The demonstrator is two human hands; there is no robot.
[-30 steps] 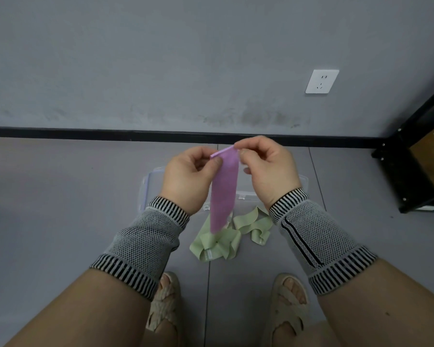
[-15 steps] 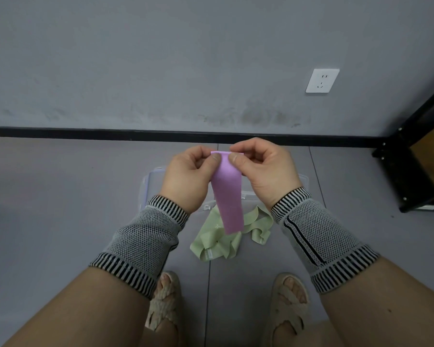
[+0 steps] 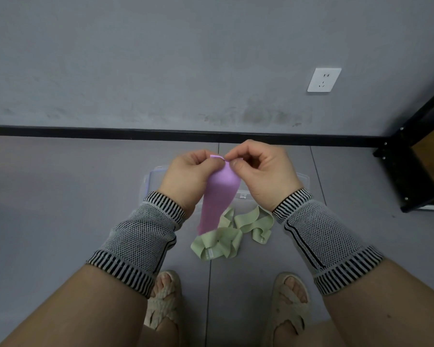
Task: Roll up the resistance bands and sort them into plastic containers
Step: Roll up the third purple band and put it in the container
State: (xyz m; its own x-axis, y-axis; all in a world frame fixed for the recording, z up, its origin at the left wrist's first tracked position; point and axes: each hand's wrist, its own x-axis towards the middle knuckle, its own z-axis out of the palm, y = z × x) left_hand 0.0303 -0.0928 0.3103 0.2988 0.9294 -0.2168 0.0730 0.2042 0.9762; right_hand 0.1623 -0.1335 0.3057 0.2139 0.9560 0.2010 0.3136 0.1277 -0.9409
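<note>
Grey floor [image 3: 60, 209], grey wall [image 3: 160, 58] behind, black skirting strip [image 3: 85, 132] along the join. White wall socket [image 3: 324, 80] upper right. Black metal shelf frame [image 3: 411, 171] boxes in the right edge, something brown on it, can't tell what. Left side of floor is wide open; right side tighter because of the frame.

Person stands over the work, both feet in woven cream sandals [image 3: 287, 309] near the bottom edge, either side of a floor seam. Both forearms in grey mesh sleeves [image 3: 140, 236] with black-and-white striped cuffs.

Purple resistance band [image 3: 217, 196] is up in the air between the hands, above the floor. Left hand [image 3: 188, 179] pinches its top edge, thumb and fingers curled on it. Right hand [image 3: 263, 171] pinches the same top edge just beside the left, fingertips nearly touching it. Top edge looks folded or curled over a little right at the pinch. Below that the band hangs as a flat strip, slightly bowed, narrowing toward the lower end, which overlaps the green pile in view. Whether it touches the pile, can't tell.

Green resistance bands [image 3: 223, 242] lie loose and tangled on the floor, between the feet and the container. Pale label visible on one loop.

Clear plastic container [image 3: 153, 181] sits on the floor behind the hands, mostly hidden by them; only its left rim and right corner show. Contents not visible.
</note>
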